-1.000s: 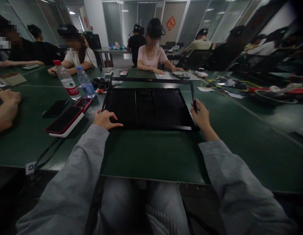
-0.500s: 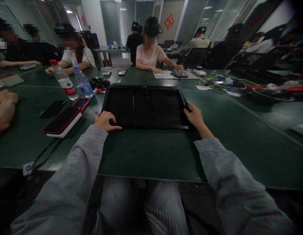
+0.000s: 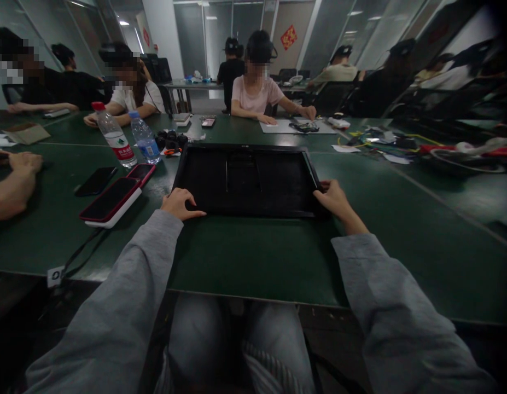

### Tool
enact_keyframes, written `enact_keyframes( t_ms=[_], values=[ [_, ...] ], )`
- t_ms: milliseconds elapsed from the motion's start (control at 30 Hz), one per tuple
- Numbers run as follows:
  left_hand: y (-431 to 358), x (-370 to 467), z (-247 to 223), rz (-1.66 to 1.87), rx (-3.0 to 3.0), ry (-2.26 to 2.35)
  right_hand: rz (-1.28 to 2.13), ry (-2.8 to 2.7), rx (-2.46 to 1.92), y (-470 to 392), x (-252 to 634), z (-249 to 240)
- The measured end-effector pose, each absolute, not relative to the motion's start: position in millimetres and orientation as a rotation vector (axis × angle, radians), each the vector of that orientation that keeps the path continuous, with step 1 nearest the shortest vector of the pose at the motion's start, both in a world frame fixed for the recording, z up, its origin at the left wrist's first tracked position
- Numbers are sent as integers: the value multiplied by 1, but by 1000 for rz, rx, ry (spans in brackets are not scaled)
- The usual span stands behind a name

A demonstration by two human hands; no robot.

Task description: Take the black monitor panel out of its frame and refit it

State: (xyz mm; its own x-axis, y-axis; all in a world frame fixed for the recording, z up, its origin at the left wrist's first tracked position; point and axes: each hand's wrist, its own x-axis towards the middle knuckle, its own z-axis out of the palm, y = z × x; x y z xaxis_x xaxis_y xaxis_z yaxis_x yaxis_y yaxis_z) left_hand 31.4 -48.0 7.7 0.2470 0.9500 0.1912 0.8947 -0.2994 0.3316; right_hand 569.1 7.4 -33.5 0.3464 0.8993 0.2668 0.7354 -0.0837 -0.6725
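Observation:
A black monitor casing point(image 3: 278, 180), a shallow rectangular shell with a raised rim, lies on the green table in front of me. My left hand point(image 3: 181, 203) grips its near left corner, with the thumb stretched along the near edge and the fingers curled over the side. At the near right corner, my right hand point(image 3: 334, 199) holds the side rim between thumb and fingers. The fingertips under the rim are hidden on both sides.
Left of the casing are two water bottles point(image 3: 118, 139), stacked phones point(image 3: 109, 202) with a strap, and a black phone point(image 3: 96, 181). Tangled cables point(image 3: 384, 137) lie at the right. Across the table, a person point(image 3: 257, 90) works at a white mat; another person's hands point(image 3: 19, 175) rest at far left.
My right hand has slid along the casing's right side towards the near corner. My left hand keeps its place on the casing. The person opposite has raised one hand off the parts.

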Motion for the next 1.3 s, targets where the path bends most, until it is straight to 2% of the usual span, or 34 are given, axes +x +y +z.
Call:
enact_keyframes(
  t_ms=[233, 533, 667, 800, 1033, 1300],
  values=[
    [-49, 32, 6, 522, 2349, 1767, 60, -1555, -1692, -1, 561, -34],
    [-53, 35, 13, 447, 2306, 1765, -23, -1569, -1779, -8, 551, -33],
    [-50, 33, 12, 635, 2244, 1812, 7, -1565, -1783, -10, 549, -32],
    [-40, 21, 5, 984, 2076, 2147, 37, -1540, -1742, -9, 546, -32],
    [-27, 8, -4, 825, 1795, 2289, 33, -1501, -1800, -10, 543, -33],
    [-14, 5, -4, 936, 1710, 2301, 85, -1494, -1767, -9, 530, -35]
  ],
)
